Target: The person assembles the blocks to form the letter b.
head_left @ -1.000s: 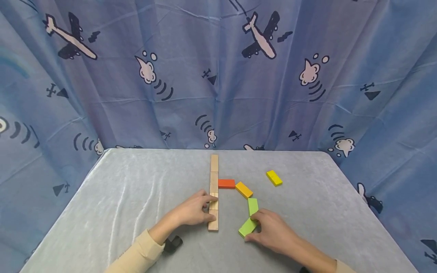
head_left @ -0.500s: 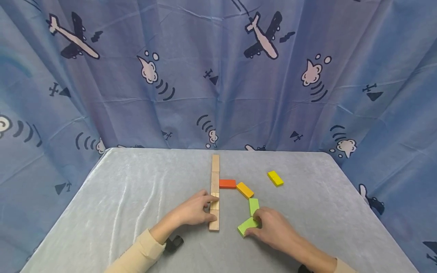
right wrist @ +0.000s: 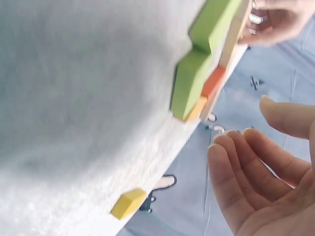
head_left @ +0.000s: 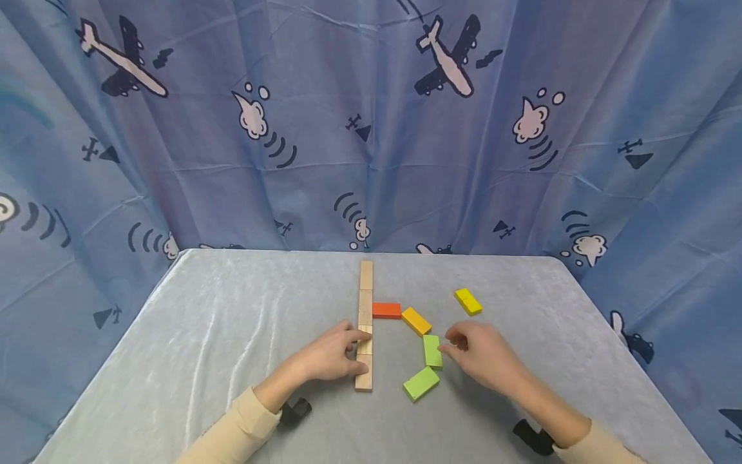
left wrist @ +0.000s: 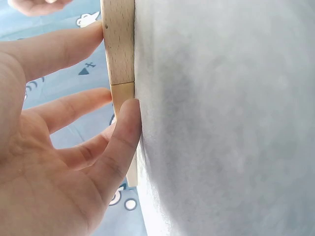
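Observation:
Natural wooden blocks (head_left: 365, 303) lie end to end in a straight row. My left hand (head_left: 333, 353) rests along the row's left side, thumb at the nearest block and one finger reaching over the lighter block (head_left: 364, 340). In the left wrist view its fingers (left wrist: 125, 130) touch the wood, fairly straight. From the row a curve of coloured blocks leads right: a red block (head_left: 386, 310), an orange block (head_left: 416, 321) and two green blocks, the upper green block (head_left: 432, 352) and the lower green block (head_left: 421, 384). My right hand (head_left: 481, 354) hovers beside the upper green one, holding nothing.
A yellow block (head_left: 467, 301) lies apart at the back right of the table (head_left: 232, 303), which has a pale cloth. Behind the far edge hangs a blue curtain (head_left: 313, 129) printed with aeroplanes.
My right hand has let go of the lower green block and moved up and to the right, away from it. My left hand has stayed on the wooden row.

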Tool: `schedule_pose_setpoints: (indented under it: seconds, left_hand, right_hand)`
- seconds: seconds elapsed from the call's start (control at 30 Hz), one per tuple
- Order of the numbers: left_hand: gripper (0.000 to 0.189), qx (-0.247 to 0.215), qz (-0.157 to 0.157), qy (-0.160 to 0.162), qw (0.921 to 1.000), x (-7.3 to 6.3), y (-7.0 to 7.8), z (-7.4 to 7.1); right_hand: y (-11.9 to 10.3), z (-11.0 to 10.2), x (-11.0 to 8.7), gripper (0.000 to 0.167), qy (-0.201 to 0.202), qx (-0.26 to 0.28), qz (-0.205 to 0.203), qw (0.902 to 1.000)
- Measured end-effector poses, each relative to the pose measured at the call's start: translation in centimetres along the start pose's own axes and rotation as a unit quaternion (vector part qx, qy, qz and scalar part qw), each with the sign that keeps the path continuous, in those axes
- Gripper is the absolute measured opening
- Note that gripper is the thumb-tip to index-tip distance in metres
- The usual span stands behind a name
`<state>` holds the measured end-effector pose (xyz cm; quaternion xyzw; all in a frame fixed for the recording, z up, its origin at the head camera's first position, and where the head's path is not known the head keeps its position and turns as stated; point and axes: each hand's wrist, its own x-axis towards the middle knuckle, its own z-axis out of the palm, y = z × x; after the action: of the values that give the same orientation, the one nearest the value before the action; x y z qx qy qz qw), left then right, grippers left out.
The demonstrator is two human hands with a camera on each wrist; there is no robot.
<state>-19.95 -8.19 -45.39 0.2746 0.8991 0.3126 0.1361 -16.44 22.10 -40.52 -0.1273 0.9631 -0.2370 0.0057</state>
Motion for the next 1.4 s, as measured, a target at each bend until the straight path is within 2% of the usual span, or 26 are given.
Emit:
schedule_pose_setpoints:
  seconds: [0.37,0.83,1.07,1.23,1.4]
  left_hand:
    - [0.06,0.004,0.002,0.001,1.0,0.1,0.0,0.0]
    - [0.057,0.012,0.007,-0.003,0.9999,-0.1,0.1,-0.2]
    - [0.056,0.01,-0.003,-0.013,0.9999,0.1,0.5,-0.8]
    - [0.053,0.009,-0.003,0.0,1.0,0.7,0.5,-1.4]
    - [0.047,0.012,0.008,0.027,0.9995,1.6,0.2,-2.2]
  right_hand:
    - [2.2,-1.4,1.5,0.016,0.071,0.013,-0.019,0.9972]
    - [4.1,-1.8,3.7,0.022,0.088,-0.001,-0.001,0.9961]
    - [4.9,-1.9,4.9,0.027,0.088,-0.008,0.021,0.9959]
    - [5.7,-1.9,5.6,0.028,0.092,0.003,0.03,0.9953]
    - [6.9,-1.7,6.4,0.03,0.092,-0.001,0.043,0.9948]
